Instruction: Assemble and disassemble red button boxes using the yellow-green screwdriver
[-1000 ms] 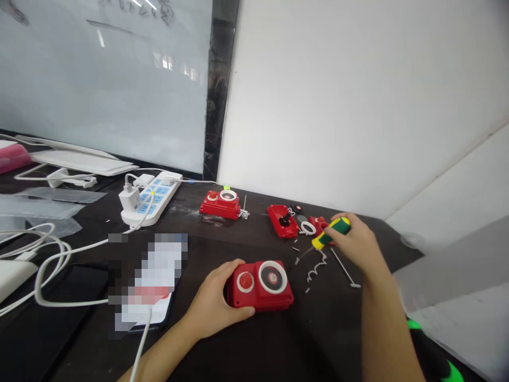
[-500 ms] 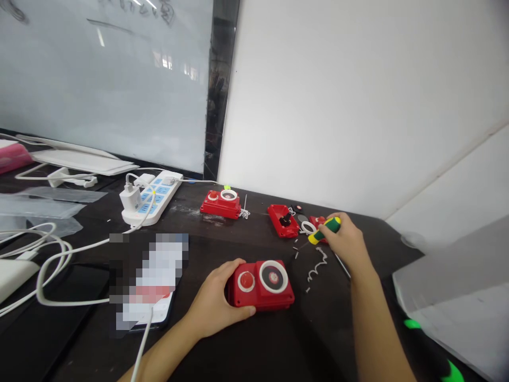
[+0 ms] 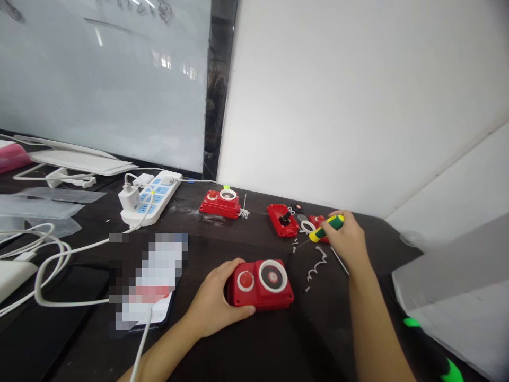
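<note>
My left hand (image 3: 218,305) is wrapped round the left end of a red alarm box (image 3: 260,302), which rests on the dark table. On its top are a red button and a round black disc with a white ring. My right hand (image 3: 348,239) grips a green and yellow screwdriver (image 3: 332,224), its thin shaft slanting down to the left. By the screwdriver's tip lie small screws (image 3: 295,249). A curly grey wire (image 3: 315,268) lies to the right of the box. Beyond are an open red housing (image 3: 282,222) and a white ring (image 3: 307,227).
A second red alarm box (image 3: 220,204) stands farther back. To the left are a white power strip (image 3: 153,204) with plugs, a phone (image 3: 153,286) with a blurred screen, and looping white cables (image 3: 75,301). A thin metal rod (image 3: 340,261) lies beneath my right hand. A wall borders the back.
My right hand has shifted slightly to the right with the screwdriver. Screws near its tip have moved a little. My left hand keeps its hold on the red alarm box.
</note>
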`<state>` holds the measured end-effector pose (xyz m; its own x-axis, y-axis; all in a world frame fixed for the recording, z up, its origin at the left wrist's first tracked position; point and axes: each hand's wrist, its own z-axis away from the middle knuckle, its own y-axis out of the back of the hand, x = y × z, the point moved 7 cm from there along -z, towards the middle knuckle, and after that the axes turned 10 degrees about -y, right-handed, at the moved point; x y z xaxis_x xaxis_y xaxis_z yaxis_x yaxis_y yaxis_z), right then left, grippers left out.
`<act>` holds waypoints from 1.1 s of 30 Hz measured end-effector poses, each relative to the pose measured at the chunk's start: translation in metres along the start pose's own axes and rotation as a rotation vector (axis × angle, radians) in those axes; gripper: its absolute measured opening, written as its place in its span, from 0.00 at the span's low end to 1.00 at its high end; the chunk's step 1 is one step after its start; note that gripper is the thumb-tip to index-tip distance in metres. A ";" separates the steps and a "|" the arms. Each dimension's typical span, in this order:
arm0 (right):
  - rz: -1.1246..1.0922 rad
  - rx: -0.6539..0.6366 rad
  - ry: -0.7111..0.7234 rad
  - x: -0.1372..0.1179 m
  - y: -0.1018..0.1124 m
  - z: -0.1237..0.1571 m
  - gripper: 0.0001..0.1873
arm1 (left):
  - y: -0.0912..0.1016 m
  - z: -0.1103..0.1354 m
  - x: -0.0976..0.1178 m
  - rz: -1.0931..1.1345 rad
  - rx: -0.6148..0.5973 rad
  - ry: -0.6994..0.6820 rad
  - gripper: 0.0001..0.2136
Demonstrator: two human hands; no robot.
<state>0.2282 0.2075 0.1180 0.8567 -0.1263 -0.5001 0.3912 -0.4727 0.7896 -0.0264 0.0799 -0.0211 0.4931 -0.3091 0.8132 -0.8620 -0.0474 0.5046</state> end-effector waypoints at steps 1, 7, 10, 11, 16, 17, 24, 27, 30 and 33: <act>-0.001 0.003 -0.001 0.000 0.000 0.000 0.10 | 0.000 0.000 0.000 -0.001 0.002 0.002 0.35; -0.003 0.018 -0.006 0.001 -0.002 0.000 0.11 | -0.001 0.000 0.000 -0.003 -0.002 0.003 0.35; -0.008 0.034 -0.007 0.003 -0.003 -0.001 0.11 | -0.001 0.000 0.001 -0.004 -0.001 -0.005 0.35; -0.013 0.036 -0.005 0.003 -0.004 -0.001 0.11 | 0.000 0.000 0.001 -0.004 0.000 -0.006 0.35; -0.052 0.027 0.006 0.004 -0.008 -0.002 0.10 | 0.001 0.000 0.001 0.000 -0.006 0.007 0.35; -0.060 0.032 0.004 0.004 -0.008 -0.002 0.10 | 0.001 0.000 0.001 0.000 -0.007 0.011 0.35; -0.144 0.174 -0.024 0.003 0.019 0.002 0.14 | 0.001 -0.001 0.002 -0.001 -0.006 -0.001 0.35; -0.196 0.282 -0.041 0.007 0.047 0.005 0.17 | 0.000 -0.001 0.001 -0.001 -0.005 -0.002 0.35; -0.340 0.369 -0.069 0.013 0.078 0.009 0.15 | 0.000 -0.002 0.002 -0.001 -0.004 -0.009 0.35; -0.437 0.224 0.019 0.006 0.088 0.011 0.14 | 0.000 -0.002 0.002 -0.003 -0.002 -0.008 0.35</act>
<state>0.2640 0.1551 0.1807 0.6357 0.1406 -0.7590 0.6350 -0.6544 0.4106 -0.0248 0.0809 -0.0189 0.4943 -0.3168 0.8095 -0.8605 -0.0460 0.5074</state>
